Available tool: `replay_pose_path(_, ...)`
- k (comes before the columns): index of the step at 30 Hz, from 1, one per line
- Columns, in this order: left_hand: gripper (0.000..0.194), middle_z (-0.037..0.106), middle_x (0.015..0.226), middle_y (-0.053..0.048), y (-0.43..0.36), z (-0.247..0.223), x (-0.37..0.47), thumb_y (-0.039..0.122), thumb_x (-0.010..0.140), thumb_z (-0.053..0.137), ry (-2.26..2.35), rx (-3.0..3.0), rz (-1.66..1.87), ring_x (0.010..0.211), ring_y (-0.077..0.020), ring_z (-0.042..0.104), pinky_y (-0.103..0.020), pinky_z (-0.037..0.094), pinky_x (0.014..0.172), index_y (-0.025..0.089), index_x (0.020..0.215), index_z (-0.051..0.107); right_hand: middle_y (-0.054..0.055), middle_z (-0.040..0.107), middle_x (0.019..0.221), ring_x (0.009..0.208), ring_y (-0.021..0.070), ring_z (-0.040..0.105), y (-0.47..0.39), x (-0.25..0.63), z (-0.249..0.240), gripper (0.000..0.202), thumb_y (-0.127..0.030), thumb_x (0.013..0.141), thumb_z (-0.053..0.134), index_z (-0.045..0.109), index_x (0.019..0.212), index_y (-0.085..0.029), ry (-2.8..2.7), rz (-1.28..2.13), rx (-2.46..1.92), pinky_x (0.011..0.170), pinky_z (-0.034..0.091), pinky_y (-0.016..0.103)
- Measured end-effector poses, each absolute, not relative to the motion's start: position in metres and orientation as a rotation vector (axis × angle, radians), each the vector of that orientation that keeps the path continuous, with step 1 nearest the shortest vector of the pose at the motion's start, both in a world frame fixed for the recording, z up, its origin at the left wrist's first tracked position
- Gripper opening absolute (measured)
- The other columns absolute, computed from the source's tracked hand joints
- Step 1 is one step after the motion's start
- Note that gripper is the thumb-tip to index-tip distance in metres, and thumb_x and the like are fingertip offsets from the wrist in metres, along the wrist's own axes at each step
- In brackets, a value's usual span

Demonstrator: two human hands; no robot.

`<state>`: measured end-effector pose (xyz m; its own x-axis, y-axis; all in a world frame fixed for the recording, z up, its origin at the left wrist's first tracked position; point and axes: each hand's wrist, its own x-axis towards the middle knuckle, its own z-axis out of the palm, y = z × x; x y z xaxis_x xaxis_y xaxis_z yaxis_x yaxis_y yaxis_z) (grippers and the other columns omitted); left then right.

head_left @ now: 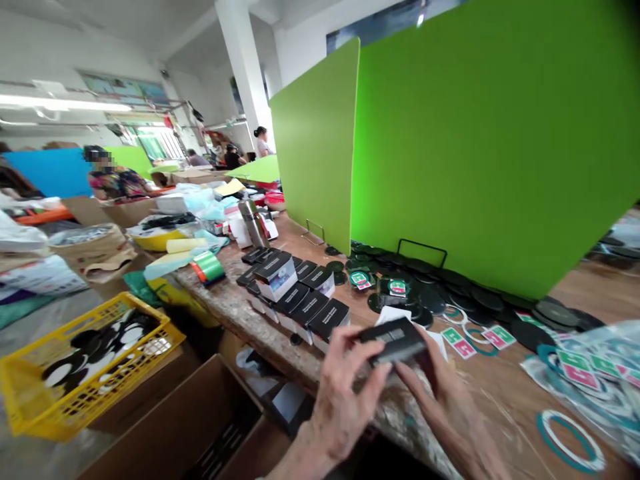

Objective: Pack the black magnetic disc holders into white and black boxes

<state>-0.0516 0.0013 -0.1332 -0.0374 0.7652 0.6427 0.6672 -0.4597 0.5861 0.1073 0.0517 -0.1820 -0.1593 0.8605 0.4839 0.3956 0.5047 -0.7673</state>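
Observation:
Between my two hands is a small black box (397, 337) with pale print on its top, held above the table's front edge. My left hand (345, 393) grips its left side, fingers on top and thumb at the near edge. My right hand (445, 393) wraps round the right side, its thumb along the near face. Just left of it stand several like black-topped boxes (305, 307) in rows, with one box (277, 275) stacked on top. Right of my hands lie green-and-pink printed cards (459, 342) and teal-and-white rings (570, 440).
Green partition boards (475, 147) rise behind a row of black discs (480, 293). A metal flask (254, 223) and a green tape roll (207, 268) stand farther left. A yellow crate (95, 373) of discs and an open carton (200, 413) are below. Another person (115, 177) sits at back left.

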Motion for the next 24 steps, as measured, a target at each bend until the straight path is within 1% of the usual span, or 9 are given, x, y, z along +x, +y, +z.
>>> replay_pose_path(2, 0.022, 0.048, 0.114, -0.007, 0.01, -0.121, -0.082, 0.023, 0.086, 0.061, 1.809, 2.081, 1.609, 0.107, -0.0192, 0.055, -0.037, 0.051, 0.093, 0.024, 0.107, 0.062, 0.011, 0.055, 0.131, 0.115, 0.0255, 0.057, 0.077, 0.061, -0.163, 0.054, -0.041, 0.089, 0.052, 0.04, 0.138, -0.021, -1.755, 0.835, -0.879, 0.094, 0.051, 0.043)
replay_pose_path(4, 0.021, 0.048, 0.113, -0.007, 0.023, -0.115, -0.115, 0.028, 0.086, 0.061, 2.003, 2.022, 1.68, 0.104, -0.0193, 0.056, -0.038, 0.05, 0.092, 0.023, 0.106, 0.064, 0.012, 0.053, 0.134, 0.116, 0.024, 0.056, 0.102, 0.015, -0.146, 0.058, -0.037, 0.088, 0.054, 0.036, 0.14, -0.018, -1.751, 0.981, -0.752, 0.097, 0.048, 0.042)
replay_pose_path(7, 0.024, 0.049, 0.108, -0.007, 0.046, -0.116, -0.159, 0.034, 0.086, 0.061, 2.265, 1.952, 1.746, 0.099, -0.0205, 0.056, -0.04, 0.05, 0.091, 0.021, 0.105, 0.065, 0.011, 0.061, 0.122, 0.106, 0.0224, 0.061, 0.133, -0.043, -0.13, 0.051, -0.028, 0.085, 0.054, 0.044, 0.134, -0.015, -1.778, 1.022, -0.667, 0.093, 0.05, 0.04)
replay_pose_path(9, 0.026, 0.049, 0.107, -0.008, 0.057, -0.119, -0.177, 0.036, 0.085, 0.061, 2.4, 1.937, 1.751, 0.103, -0.024, 0.053, -0.045, 0.047, 0.093, 0.02, 0.105, 0.065, 0.009, 0.063, 0.117, 0.104, 0.0211, 0.061, 0.146, -0.069, -0.127, 0.046, -0.021, 0.083, 0.051, 0.049, 0.129, -0.015, -1.807, 1.025, -0.627, 0.092, 0.05, 0.039)
replay_pose_path(12, 0.031, 0.045, 0.114, -0.01, 0.055, -0.122, -0.177, 0.037, 0.083, 0.063, 2.561, 1.94, 1.734, 0.109, -0.0281, 0.048, -0.051, 0.04, 0.099, 0.022, 0.11, 0.063, 0.009, 0.063, 0.116, 0.106, 0.0214, 0.06, 0.15, -0.079, -0.13, 0.044, -0.015, 0.083, 0.046, 0.051, 0.127, -0.017, -1.814, 0.989, -0.628, 0.095, 0.048, 0.041)
replay_pose_path(14, 0.033, 0.043, 0.119, -0.01, 0.043, -0.127, -0.154, 0.033, 0.084, 0.063, 2.516, 1.976, 1.776, 0.113, -0.0277, 0.047, -0.049, 0.039, 0.101, 0.023, 0.115, 0.06, 0.011, 0.062, 0.117, 0.107, 0.0224, 0.059, 0.14, -0.059, -0.132, 0.043, -0.016, 0.085, 0.045, 0.051, 0.127, -0.016, -1.817, 0.944, -0.682, 0.095, 0.048, 0.042)
replay_pose_path(18, 0.025, 0.049, 0.113, -0.008, 0.014, -0.16, -0.085, 0.021, 0.087, 0.056, 1.995, 2.167, 1.685, 0.106, -0.0222, 0.052, -0.037, 0.045, 0.092, 0.024, 0.112, 0.058, 0.009, 0.06, 0.118, 0.108, 0.0192, 0.058, 0.101, 0.03, -0.138, 0.033, -0.02, 0.089, 0.045, 0.053, 0.122, -0.019, -1.846, 0.678, -0.821, 0.096, 0.047, 0.035)
replay_pose_path(21, 0.019, 0.053, 0.105, -0.006, 0.009, -0.204, -0.046, 0.023, 0.087, 0.054, 1.69, 2.267, 1.525, 0.097, -0.0207, 0.055, -0.034, 0.046, 0.085, 0.026, 0.106, 0.059, 0.008, 0.058, 0.118, 0.11, 0.0175, 0.056, 0.077, 0.119, -0.156, 0.032, -0.019, 0.092, 0.041, 0.052, 0.122, -0.022, -1.851, 0.358, -1.075, 0.096, 0.047, 0.032)
replay_pose_path(24, 0.018, 0.054, 0.103, -0.006, 0.025, -0.245, -0.025, 0.027, 0.086, 0.055, 1.6, 2.322, 1.432, 0.093, -0.0218, 0.055, -0.036, 0.046, 0.081, 0.024, 0.103, 0.059, 0.011, 0.056, 0.121, 0.115, 0.0211, 0.053, 0.06, 0.225, -0.184, 0.034, -0.018, 0.092, 0.037, 0.052, 0.122, -0.018, -1.819, 0.021, -1.466, 0.097, 0.046, 0.037)
